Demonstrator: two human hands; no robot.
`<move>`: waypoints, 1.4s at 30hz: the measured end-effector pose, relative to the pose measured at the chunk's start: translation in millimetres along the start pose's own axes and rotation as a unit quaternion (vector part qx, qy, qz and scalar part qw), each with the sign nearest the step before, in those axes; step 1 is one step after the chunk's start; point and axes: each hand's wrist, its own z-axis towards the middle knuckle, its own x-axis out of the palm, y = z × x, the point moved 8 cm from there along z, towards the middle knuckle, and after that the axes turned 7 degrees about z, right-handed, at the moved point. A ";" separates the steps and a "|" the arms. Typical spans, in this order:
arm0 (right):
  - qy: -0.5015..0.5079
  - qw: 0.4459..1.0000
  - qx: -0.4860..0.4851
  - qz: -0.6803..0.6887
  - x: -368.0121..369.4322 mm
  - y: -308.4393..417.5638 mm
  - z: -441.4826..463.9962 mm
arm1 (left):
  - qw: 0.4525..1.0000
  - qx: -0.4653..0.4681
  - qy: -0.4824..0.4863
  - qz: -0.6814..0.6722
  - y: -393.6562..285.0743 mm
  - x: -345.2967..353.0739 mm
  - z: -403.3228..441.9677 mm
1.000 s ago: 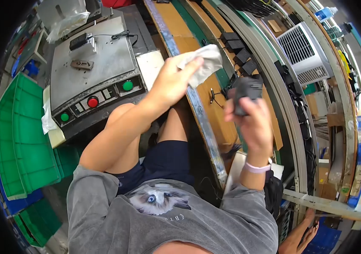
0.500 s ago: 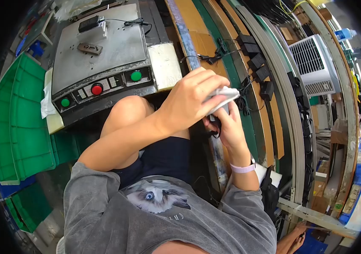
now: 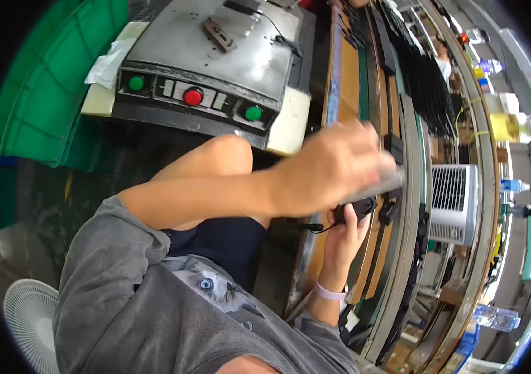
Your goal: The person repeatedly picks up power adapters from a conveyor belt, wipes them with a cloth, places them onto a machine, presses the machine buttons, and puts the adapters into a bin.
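My left hand [image 3: 340, 162], blurred by motion, is closed on a pale grey cloth [image 3: 387, 184], which hangs just above the black adapter. Below it my right hand [image 3: 343, 243], with a pale band on its wrist, holds the black adapter [image 3: 358, 209]. A thin black cable with a small plug [image 3: 316, 228] sticks out to the left of the adapter. The cloth and my left fingers partly cover the adapter, so whether they touch cannot be made out.
A metal machine [image 3: 197, 50] with a red button [image 3: 192, 96] and green buttons stands at the upper left, bearing another adapter. Green bins [image 3: 47, 81] lie beside it. A conveyor with cardboard strips [image 3: 371, 262] runs along the right, near a white cooler [image 3: 454, 206]. A fan [image 3: 32, 321] is bottom left.
The view has swung right, so the machine sits further right. One second ago my hands were apart; now they are close together, with the cloth over the adapter.
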 end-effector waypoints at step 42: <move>0.442 0.577 -0.385 -0.569 356.8 -85.8 260.3 | 0.768 -0.587 -0.120 -0.225 182.8 -280.6 -251.7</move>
